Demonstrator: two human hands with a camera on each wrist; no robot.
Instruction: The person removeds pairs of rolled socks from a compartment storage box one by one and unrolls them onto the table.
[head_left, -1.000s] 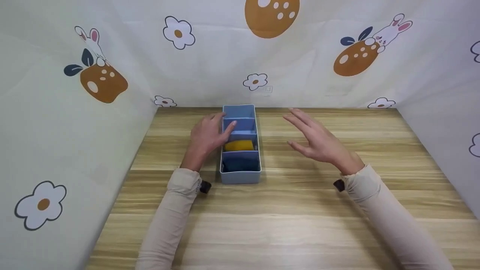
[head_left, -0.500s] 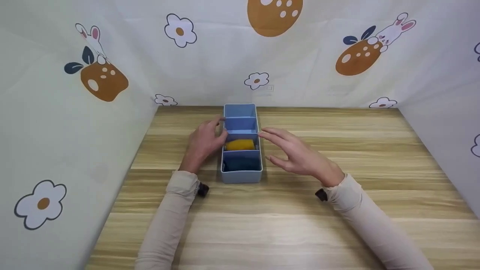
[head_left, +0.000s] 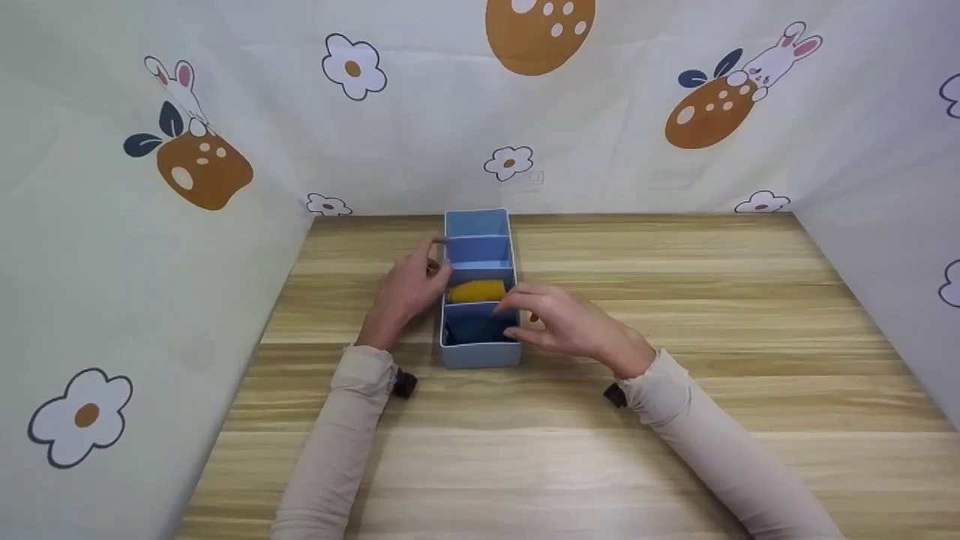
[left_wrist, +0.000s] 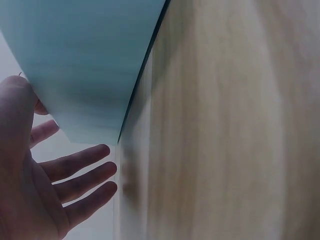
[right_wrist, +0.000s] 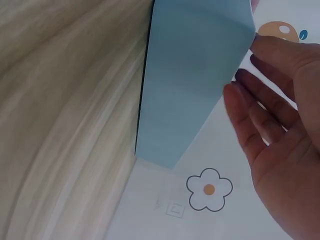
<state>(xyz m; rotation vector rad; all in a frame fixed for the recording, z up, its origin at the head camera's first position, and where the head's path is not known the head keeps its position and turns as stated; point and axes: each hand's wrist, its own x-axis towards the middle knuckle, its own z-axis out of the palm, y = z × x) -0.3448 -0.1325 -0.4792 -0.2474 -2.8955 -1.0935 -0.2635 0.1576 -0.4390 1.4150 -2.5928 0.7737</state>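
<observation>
A long light-blue storage box (head_left: 480, 356) with divided compartments stands on the table. A yellow rounded bundle (head_left: 478, 291) lies in the second compartment from the front, and a dark teal item (head_left: 474, 328) fills the bottom of the front one. My left hand (head_left: 409, 289) is at the box's left side, thumb and index fingertip right at the rim, other fingers (left_wrist: 82, 192) extended beside the wall. Over the right rim near the front compartment, my right hand (head_left: 570, 322) has its thumb and forefinger tips apart, with nothing between them. In the right wrist view its fingers (right_wrist: 245, 117) are loosely bent along the rim.
The wood-grain table (head_left: 555, 465) meets a pale fabric backdrop (head_left: 420, 150) printed with flowers, rabbits and orange fruit, which also rises at the left and right. The box's far end stands close to the backdrop. A small dark camera sits at each cuff.
My right hand has moved left and nearer, from beside the box to over its right rim by the front compartment. The left hand has drawn its thumb back to the rim. The box stays put.
</observation>
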